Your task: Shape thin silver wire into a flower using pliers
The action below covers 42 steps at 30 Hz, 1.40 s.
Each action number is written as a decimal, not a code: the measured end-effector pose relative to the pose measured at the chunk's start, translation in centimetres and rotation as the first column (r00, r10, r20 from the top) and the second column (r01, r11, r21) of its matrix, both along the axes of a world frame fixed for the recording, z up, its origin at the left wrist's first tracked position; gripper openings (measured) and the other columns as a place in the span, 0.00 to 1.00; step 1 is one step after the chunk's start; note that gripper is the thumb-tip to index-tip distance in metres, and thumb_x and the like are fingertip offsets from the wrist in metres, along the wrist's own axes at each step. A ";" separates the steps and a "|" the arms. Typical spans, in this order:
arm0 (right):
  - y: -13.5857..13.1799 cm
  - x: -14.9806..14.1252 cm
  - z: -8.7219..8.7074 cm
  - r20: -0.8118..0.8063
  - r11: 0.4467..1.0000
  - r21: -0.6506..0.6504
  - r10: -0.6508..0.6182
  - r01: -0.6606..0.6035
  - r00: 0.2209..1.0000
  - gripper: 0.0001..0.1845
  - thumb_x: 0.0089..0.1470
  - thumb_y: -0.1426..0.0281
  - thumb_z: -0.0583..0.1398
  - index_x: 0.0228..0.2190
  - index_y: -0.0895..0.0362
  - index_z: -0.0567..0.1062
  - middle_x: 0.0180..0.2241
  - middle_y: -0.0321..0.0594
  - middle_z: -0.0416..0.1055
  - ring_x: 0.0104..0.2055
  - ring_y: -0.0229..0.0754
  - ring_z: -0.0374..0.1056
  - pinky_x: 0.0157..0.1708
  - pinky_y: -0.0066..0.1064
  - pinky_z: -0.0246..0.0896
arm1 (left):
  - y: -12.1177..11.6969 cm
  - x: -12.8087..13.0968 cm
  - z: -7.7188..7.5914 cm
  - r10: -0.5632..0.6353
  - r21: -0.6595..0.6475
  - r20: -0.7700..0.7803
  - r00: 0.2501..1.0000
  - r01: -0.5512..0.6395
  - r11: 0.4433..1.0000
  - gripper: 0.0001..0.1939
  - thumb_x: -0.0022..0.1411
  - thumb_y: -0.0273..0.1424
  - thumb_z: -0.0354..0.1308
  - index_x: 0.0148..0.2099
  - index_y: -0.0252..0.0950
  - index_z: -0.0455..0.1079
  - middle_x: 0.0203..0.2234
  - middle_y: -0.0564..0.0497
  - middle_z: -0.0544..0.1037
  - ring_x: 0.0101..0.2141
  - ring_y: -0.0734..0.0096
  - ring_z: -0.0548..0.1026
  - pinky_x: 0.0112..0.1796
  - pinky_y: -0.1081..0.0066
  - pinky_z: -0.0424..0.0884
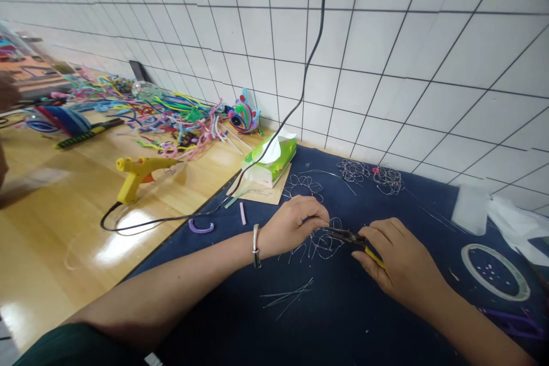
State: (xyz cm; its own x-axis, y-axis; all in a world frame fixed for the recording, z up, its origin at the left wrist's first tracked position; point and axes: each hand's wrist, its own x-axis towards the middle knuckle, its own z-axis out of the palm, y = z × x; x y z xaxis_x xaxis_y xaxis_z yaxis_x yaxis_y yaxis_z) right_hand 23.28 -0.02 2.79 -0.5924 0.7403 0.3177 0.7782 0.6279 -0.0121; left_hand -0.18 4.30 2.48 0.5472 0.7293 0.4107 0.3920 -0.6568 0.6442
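My left hand [295,223] pinches a thin wire flower shape [321,243] that lies on the dark blue cloth [326,309]. My right hand [398,266] is closed round the yellow handles of small pliers [349,236], whose dark jaws point left and meet the wire beside my left fingertips. A silver bracelet [256,246] sits on my left wrist. Loose straight wire pieces [287,296] lie on the cloth just in front of my hands.
More wire flowers [302,186] and tangled wire [371,174] lie behind my hands. A green tissue pack [270,160], a yellow glue gun [137,174] with black cable, a pile of coloured pipe cleaners [171,111], a tape roll [493,271] and a white tiled wall surround them.
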 end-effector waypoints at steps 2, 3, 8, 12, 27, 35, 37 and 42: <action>-0.1 0.1 0.0 -0.008 1.000 0.004 0.006 -0.006 1.000 0.15 0.53 0.62 0.54 0.37 0.60 0.69 0.34 0.45 0.65 0.36 0.43 0.59 0.35 0.36 0.56 | 0.0 0.0 0.0 -0.007 0.005 0.000 1.000 0.007 1.000 0.06 0.59 0.23 0.51 0.32 0.34 0.67 0.28 0.54 0.73 0.32 0.77 0.69 0.39 0.72 0.64; -0.1 0.1 0.0 -0.009 1.000 0.005 0.006 -0.006 1.000 0.15 0.53 0.62 0.55 0.37 0.60 0.69 0.33 0.45 0.65 0.36 0.43 0.59 0.35 0.35 0.56 | 0.0 0.0 0.0 -0.011 0.006 0.000 1.000 0.011 1.000 0.06 0.59 0.23 0.51 0.32 0.34 0.67 0.28 0.54 0.73 0.32 0.77 0.69 0.39 0.72 0.64; -0.1 0.1 -0.1 -0.010 1.000 0.018 0.003 -0.003 1.000 0.14 0.52 0.63 0.55 0.36 0.59 0.70 0.32 0.44 0.65 0.35 0.42 0.58 0.34 0.34 0.56 | 0.0 0.0 -0.1 -0.017 0.008 -0.002 1.000 0.017 1.000 0.05 0.59 0.23 0.51 0.32 0.34 0.67 0.29 0.54 0.73 0.32 0.77 0.69 0.39 0.73 0.64; -0.1 0.1 -0.2 0.003 1.000 0.020 0.002 -0.002 1.000 0.13 0.53 0.63 0.55 0.37 0.59 0.70 0.32 0.44 0.66 0.34 0.42 0.59 0.33 0.33 0.55 | 0.0 0.0 -0.2 -0.013 -0.002 -0.002 1.000 0.013 1.000 0.05 0.59 0.23 0.51 0.33 0.34 0.67 0.29 0.53 0.72 0.32 0.77 0.69 0.37 0.74 0.65; -0.2 0.1 -0.1 -0.012 1.000 -0.003 0.013 -0.013 1.000 0.11 0.53 0.66 0.54 0.37 0.57 0.70 0.30 0.41 0.65 0.33 0.40 0.58 0.32 0.31 0.55 | -0.1 0.0 -0.2 -0.025 0.035 -0.021 0.999 0.026 0.999 0.06 0.60 0.24 0.49 0.33 0.34 0.67 0.29 0.53 0.72 0.32 0.77 0.69 0.36 0.74 0.66; -0.2 0.2 -0.2 -0.002 1.000 -0.005 0.010 -0.010 1.000 0.11 0.54 0.67 0.53 0.36 0.57 0.71 0.29 0.41 0.65 0.32 0.39 0.58 0.31 0.30 0.54 | -0.2 0.1 -0.5 -0.030 0.092 -0.043 0.999 0.034 0.995 0.07 0.61 0.25 0.48 0.33 0.34 0.66 0.29 0.52 0.73 0.31 0.76 0.69 0.36 0.73 0.66; -0.2 0.2 -0.1 0.004 1.000 -0.016 0.014 -0.014 1.000 0.11 0.54 0.66 0.53 0.36 0.57 0.71 0.28 0.41 0.65 0.31 0.38 0.58 0.30 0.29 0.54 | -0.2 0.1 -0.4 -0.045 0.106 -0.055 0.997 0.050 0.993 0.07 0.62 0.25 0.47 0.33 0.34 0.66 0.29 0.52 0.73 0.31 0.76 0.69 0.36 0.73 0.66; -0.4 0.1 0.1 0.002 0.999 -0.033 0.019 -0.019 1.000 0.11 0.54 0.66 0.52 0.35 0.57 0.71 0.28 0.41 0.64 0.31 0.39 0.57 0.29 0.29 0.53 | -0.1 -0.1 -0.4 -0.088 0.149 -0.083 0.993 0.100 0.984 0.08 0.63 0.26 0.46 0.34 0.34 0.66 0.29 0.52 0.73 0.32 0.76 0.69 0.36 0.73 0.65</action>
